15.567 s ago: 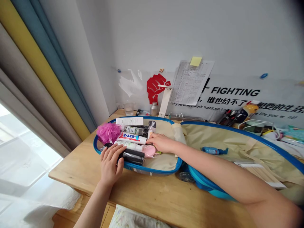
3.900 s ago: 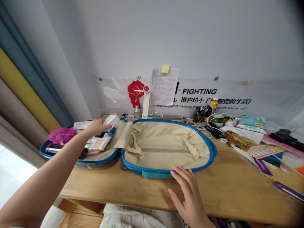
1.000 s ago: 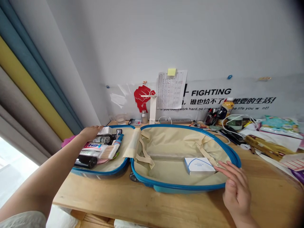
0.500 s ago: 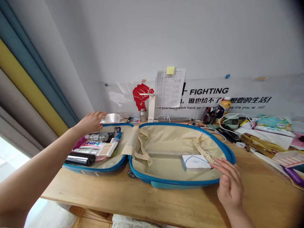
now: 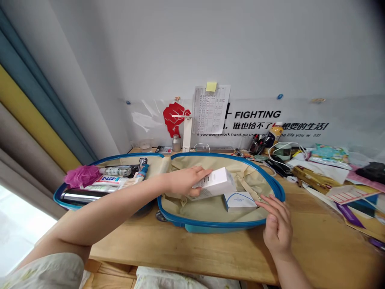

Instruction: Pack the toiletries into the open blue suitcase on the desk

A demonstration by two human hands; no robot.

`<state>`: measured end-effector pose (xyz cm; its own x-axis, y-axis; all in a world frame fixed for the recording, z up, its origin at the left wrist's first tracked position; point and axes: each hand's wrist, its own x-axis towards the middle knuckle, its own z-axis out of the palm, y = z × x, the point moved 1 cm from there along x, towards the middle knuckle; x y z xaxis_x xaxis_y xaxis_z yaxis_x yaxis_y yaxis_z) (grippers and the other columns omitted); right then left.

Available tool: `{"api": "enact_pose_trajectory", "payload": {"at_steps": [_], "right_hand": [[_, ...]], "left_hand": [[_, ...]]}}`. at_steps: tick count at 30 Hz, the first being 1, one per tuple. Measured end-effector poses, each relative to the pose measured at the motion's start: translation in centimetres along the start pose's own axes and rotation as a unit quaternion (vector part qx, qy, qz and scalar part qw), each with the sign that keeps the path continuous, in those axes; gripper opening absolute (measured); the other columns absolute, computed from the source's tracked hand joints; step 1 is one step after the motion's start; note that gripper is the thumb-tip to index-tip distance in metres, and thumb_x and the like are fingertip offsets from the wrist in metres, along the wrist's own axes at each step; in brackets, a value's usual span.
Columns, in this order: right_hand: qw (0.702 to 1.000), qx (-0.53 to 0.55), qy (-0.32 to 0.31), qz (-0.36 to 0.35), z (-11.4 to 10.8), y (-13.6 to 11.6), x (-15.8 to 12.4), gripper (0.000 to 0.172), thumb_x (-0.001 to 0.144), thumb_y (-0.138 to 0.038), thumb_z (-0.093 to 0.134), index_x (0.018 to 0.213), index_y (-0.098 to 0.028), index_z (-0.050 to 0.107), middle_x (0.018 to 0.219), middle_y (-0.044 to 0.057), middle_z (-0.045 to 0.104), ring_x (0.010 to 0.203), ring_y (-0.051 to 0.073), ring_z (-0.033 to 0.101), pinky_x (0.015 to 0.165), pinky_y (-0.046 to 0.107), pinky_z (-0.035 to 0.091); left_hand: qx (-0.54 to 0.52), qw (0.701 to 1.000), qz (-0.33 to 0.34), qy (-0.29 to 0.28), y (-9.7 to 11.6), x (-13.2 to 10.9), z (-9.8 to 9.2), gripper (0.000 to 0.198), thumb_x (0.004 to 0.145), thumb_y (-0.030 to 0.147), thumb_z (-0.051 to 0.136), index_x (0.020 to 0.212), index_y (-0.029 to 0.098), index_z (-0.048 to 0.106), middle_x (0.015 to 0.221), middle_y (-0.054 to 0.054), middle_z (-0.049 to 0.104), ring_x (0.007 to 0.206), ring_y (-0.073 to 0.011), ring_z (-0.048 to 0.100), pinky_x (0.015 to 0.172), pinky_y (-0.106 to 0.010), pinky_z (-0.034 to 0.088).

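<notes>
Holding one white box (image 5: 221,181), left hand (image 5: 184,181), one flat box (image 5: 240,201), one suitcase (image 5: 210,225)

This was a room in somebody's home.
Beside me hung a curtain (image 5: 28,114) in yellow, blue and grey; a slogan banner (image 5: 258,116) and a printed sheet (image 5: 209,112) decorated the wall (image 5: 285,48) behind a wooden desk (image 5: 186,249), where pens (image 5: 257,142), a drink bottle (image 5: 275,134) and papers (image 5: 349,190) crowded together.

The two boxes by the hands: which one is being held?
The white box with dark print: the left hand grips it. The blue-lined box lies in the suitcase, beside the right hand.
</notes>
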<state>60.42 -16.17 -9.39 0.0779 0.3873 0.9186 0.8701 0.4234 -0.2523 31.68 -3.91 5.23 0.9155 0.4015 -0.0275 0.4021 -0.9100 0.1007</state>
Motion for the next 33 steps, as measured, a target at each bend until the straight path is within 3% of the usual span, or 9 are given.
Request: {"api": "enact_pose_trajectory", "payload": {"at_steps": [9,28,33], "right_hand": [[1.0,0.006,-0.003,0.007,0.0,0.0,-0.2,0.038,0.099,-0.027,0.033,0.103,-0.021,0.071,0.112,0.01,0.071,0.121,0.027,0.059,0.105,0.051,0.041],[1.0,0.003,-0.003,-0.003,-0.1,-0.1,0.0,0.037,0.098,-0.025,0.034,0.104,-0.021,0.07,0.113,0.01,0.071,0.12,0.027,0.059,0.105,0.05,0.041],[1.0,-0.003,-0.007,0.005,-0.1,-0.2,0.0,0.039,0.099,-0.029,0.033,0.102,-0.021,0.071,0.11,0.011,0.071,0.119,0.027,0.06,0.103,0.051,0.043]], "left_hand": [[0.045,0.994,-0.021,-0.095,0.2,2.1,3.9,0.074,0.084,0.034,0.058,0.149,0.011,0.032,0.133,-0.017,0.056,0.12,-0.0288,0.057,0.098,-0.034,0.046],[0.063,0.988,-0.04,-0.136,0.4,4.5,6.4,0.065,0.084,0.034,0.062,0.141,0.01,0.045,0.128,-0.021,0.061,0.118,-0.0322,0.058,0.093,-0.04,0.05],[0.051,0.988,-0.038,-0.138,0.3,4.4,6.4,0.062,0.086,0.033,0.062,0.143,0.014,0.045,0.137,-0.019,0.057,0.123,-0.0312,0.056,0.095,-0.039,0.05]]}}
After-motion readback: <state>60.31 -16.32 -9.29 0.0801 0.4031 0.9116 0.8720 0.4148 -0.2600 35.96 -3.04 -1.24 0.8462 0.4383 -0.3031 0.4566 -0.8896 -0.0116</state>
